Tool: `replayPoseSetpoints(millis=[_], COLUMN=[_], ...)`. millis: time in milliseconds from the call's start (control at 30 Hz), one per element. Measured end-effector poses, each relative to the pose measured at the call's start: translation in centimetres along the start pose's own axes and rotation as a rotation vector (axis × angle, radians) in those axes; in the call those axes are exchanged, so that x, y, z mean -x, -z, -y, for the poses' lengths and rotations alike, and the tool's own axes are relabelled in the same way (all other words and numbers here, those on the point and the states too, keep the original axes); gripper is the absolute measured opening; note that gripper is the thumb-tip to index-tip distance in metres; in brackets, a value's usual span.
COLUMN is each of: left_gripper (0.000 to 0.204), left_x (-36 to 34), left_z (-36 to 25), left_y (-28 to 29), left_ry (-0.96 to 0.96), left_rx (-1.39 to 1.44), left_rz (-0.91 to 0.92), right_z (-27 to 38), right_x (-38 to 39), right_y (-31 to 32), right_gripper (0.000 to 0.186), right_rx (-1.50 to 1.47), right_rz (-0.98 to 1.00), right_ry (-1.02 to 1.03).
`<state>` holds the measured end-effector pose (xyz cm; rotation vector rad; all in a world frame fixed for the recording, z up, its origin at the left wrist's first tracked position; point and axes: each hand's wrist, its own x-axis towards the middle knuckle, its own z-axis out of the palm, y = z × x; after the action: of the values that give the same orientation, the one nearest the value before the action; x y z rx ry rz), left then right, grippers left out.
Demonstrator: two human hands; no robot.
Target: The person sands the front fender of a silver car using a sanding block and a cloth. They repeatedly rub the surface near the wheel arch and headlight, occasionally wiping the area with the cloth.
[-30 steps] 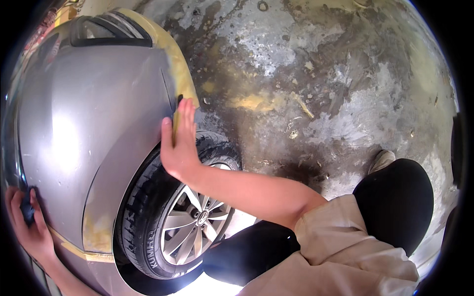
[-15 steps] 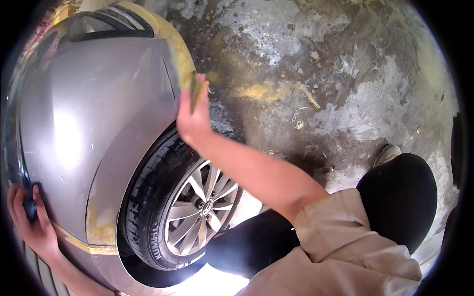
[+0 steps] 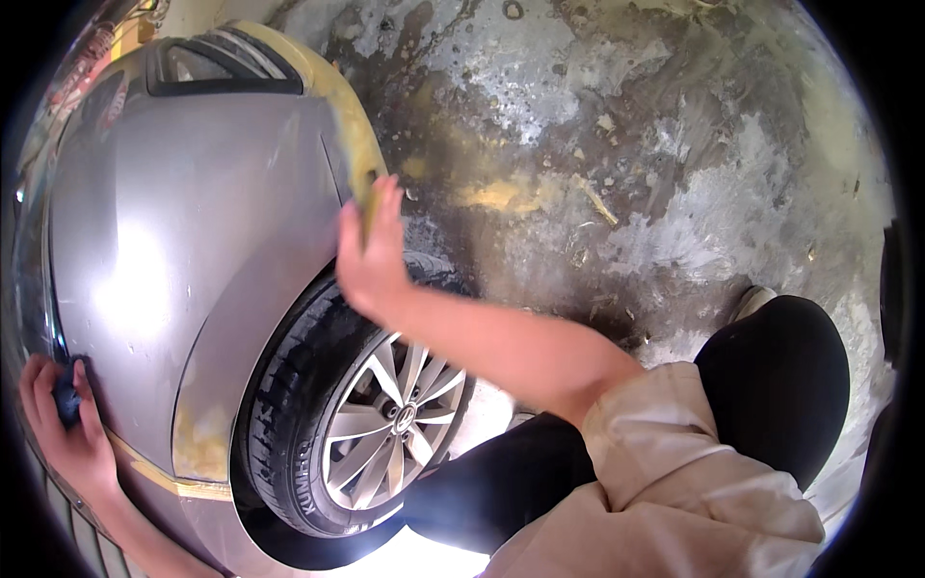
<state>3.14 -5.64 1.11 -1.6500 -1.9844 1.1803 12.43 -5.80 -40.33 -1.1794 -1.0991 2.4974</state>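
Right fingers: thumb and fingers (image 3: 391,200) closed about the strip, blurred; the right hand (image 3: 374,272) is raised above the tyre.
Strip: olive-yellow (image 3: 370,212), in that hand at the junction of grey panel (image 3: 246,236) and yellow edge (image 3: 353,106); I cannot tell whether it touches the car.
Strip's axis: roughly up and down the view, dark tip upward.
Left fingers: bent round the blue pad (image 3: 67,403); the left hand (image 3: 82,448) rests at the panel's far left rim.
Arch: black wheel arch (image 3: 242,453), with the tyre (image 3: 279,438) and silver spokes (image 3: 358,422) inside.
Yellow patch: on the panel's lower corner (image 3: 202,441), beside the arch.
Since half a second ago: strip slightly nearer the tyre; left hand in much the same place.
Floor: stained concrete (image 3: 674,193), right of the car.
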Motion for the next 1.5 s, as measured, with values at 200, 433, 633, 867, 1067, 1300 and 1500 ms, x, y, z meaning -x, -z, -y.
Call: replayPoseSetpoints(millis=[200,433,633,867,1067,1300,1500], left_gripper=[0.019,0.019,0.021,0.021,0.018,0.019,0.018], left_x=[0.3,0.2,-0.1,0.8,-0.2,0.5,0.7], left_z=[-1.0,-0.7,-1.2,-0.6,-1.5,-1.5,-1.0], left_y=[-0.1,-0.3,-0.5,-0.3,-0.3,0.0,-0.3], left_ry=[0.002,0.023,0.089,0.042,0.036,0.009,0.044], left_rx=[0.038,0.027,0.065,0.081,0.02,0.089,0.057], left_rz=[-0.025,0.002,0.002,0.019,-0.039,-0.016,-0.009], right_z=[-1.7,-0.3,-0.9,-0.4,-0.2,-1.0,1.0], right_x=[-1.7,3.1,-4.1,1.4,-1.0,-3.0,2.8], right_y=[-0.4,-1.7,1.3,-0.9,-0.1,0.4,-1.0], right_gripper=[0.074,0.077,0.075,0.079,0.08,0.077,0.079], right_rx=[0.012,0.078,-0.115,0.033,0.015,-0.112,0.085], right_rz=[-0.031,0.069,0.034,0.056,0.003,-0.02,0.109], right_ry=[0.089,0.112,-0.241,0.023,-0.112,-0.23,-0.011])
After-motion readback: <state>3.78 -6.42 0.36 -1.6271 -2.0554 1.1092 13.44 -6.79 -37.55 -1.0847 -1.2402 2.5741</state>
